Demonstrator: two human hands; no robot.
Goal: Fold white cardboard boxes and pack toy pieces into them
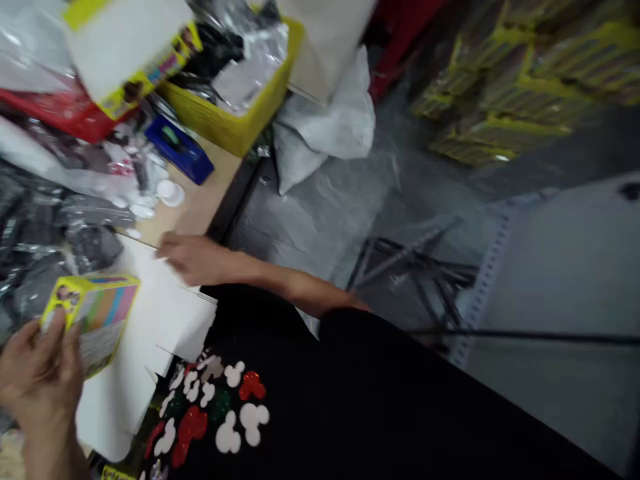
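Printed cardboard box (97, 317) sits gripped in my left hand (43, 380) at lower left, my blurred right hand (193, 260) looks open above white card (150, 333), and a slack grip could drop the box onto the glitter cutouts (253, 423).

Card sheets (150, 333) lie before a crate (220, 113) (on the table (195, 213)), boxes (505, 87) stacked rightward.
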